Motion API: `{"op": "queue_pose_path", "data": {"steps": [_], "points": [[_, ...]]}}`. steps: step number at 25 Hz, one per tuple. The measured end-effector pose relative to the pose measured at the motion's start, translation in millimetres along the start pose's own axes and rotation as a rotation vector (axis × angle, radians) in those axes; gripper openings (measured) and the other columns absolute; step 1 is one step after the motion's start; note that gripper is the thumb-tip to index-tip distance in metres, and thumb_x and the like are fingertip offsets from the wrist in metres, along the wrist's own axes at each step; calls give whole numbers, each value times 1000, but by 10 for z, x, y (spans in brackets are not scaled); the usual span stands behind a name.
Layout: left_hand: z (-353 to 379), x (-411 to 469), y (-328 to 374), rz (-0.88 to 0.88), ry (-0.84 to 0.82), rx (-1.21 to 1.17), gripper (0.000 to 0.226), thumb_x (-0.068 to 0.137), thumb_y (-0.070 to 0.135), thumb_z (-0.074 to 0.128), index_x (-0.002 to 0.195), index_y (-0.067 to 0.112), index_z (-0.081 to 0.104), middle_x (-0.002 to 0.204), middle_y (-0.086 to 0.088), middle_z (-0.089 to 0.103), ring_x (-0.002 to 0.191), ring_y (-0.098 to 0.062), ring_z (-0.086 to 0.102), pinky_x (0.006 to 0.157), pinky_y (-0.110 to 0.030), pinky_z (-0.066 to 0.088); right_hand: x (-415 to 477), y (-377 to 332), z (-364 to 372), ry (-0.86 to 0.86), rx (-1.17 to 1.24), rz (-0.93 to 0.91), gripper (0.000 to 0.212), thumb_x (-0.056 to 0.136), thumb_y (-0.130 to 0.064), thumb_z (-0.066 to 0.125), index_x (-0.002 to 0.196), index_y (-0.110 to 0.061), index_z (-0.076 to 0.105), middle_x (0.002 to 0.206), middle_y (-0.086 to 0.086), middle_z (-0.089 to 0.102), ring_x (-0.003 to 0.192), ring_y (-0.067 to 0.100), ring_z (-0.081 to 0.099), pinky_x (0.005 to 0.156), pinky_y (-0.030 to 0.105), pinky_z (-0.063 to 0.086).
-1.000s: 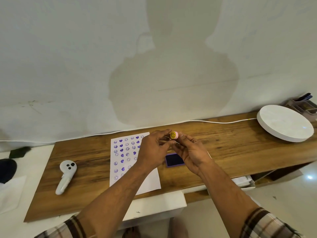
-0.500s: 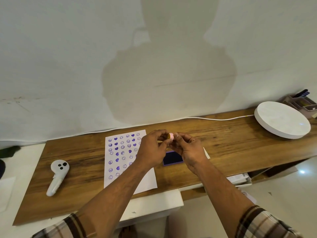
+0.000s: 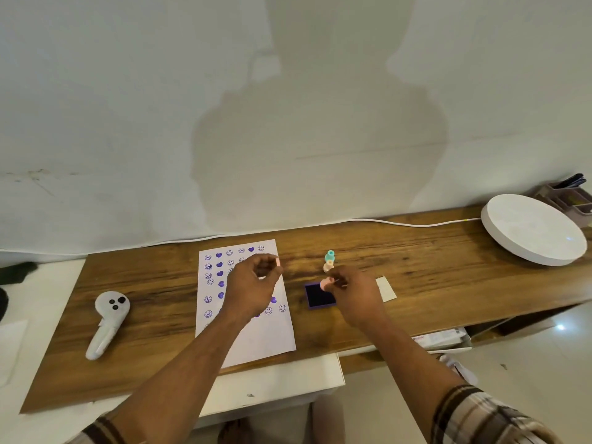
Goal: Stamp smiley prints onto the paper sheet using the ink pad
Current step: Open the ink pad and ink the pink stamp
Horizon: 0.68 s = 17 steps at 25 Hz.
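The white paper sheet (image 3: pixel 266 334) lies on the wooden desk and carries rows of purple smiley and heart prints. My left hand (image 3: pixel 253 286) hovers over its upper part, pinching a small pink cap (image 3: pixel 278 261) at the fingertips. My right hand (image 3: pixel 358 296) holds a small pink stamp (image 3: pixel 324 284) just above the top edge of the purple ink pad (image 3: pixel 318 298), which sits open to the right of the sheet. Behind the pad, a teal stamp (image 3: pixel 329 256) stands stacked on a peach one (image 3: pixel 328 267).
A white controller (image 3: pixel 107 322) lies at the left of the desk (image 3: pixel 432 283). A small white card (image 3: pixel 386 288) sits right of my right hand. A white round disc (image 3: pixel 531 232) and a pen organizer (image 3: pixel 573 197) stand far right. A white cable (image 3: pixel 384 222) runs along the wall.
My hands were together, holding the stamp between them. They have pulled apart: the left now holds the pink cap over the sheet, and the right has lowered the stamp to the ink pad.
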State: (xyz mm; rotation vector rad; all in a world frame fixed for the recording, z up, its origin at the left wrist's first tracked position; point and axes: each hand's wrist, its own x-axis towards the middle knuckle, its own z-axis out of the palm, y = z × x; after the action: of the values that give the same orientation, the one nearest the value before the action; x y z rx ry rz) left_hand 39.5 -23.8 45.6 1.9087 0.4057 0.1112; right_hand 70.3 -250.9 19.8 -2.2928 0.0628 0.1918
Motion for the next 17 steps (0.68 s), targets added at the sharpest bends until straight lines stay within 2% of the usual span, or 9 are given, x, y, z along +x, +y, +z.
{"op": "queue_pose_path", "data": {"steps": [3, 7, 11, 17], "points": [[-83, -33, -292, 0, -9, 112, 24, 87, 26, 81, 109, 27, 72, 96, 14, 74, 88, -2, 70, 73, -14, 51, 55, 134, 210, -86, -268, -21, 26, 101, -28, 69, 128, -27, 69, 120, 0, 74, 109, 19, 67, 82, 26, 51], [-148, -28, -523, 11, -13, 140, 23, 84, 25, 84, 103, 30, 71, 91, 19, 73, 84, 0, 71, 71, -10, 52, 159, 197, 282, -66, -357, -51, 25, 106, -30, 61, 129, -27, 66, 122, 2, 73, 108, 19, 66, 84, 30, 56], [-135, 13, -608, 1, -11, 131, 23, 83, 26, 85, 102, 29, 72, 92, 15, 75, 84, -4, 73, 71, -12, 51, 208, 187, 334, -72, -459, -134, 24, 104, -29, 65, 127, -24, 67, 126, 4, 70, 111, 22, 65, 89, 33, 56], [-29, -1, -685, -6, -10, 91, 30, 84, 25, 84, 113, 25, 75, 95, 14, 75, 85, -4, 73, 73, -12, 53, 265, 179, 334, -115, -634, -245, 35, 99, -21, 71, 133, -21, 66, 135, 8, 67, 119, 27, 63, 96, 38, 55]]}}
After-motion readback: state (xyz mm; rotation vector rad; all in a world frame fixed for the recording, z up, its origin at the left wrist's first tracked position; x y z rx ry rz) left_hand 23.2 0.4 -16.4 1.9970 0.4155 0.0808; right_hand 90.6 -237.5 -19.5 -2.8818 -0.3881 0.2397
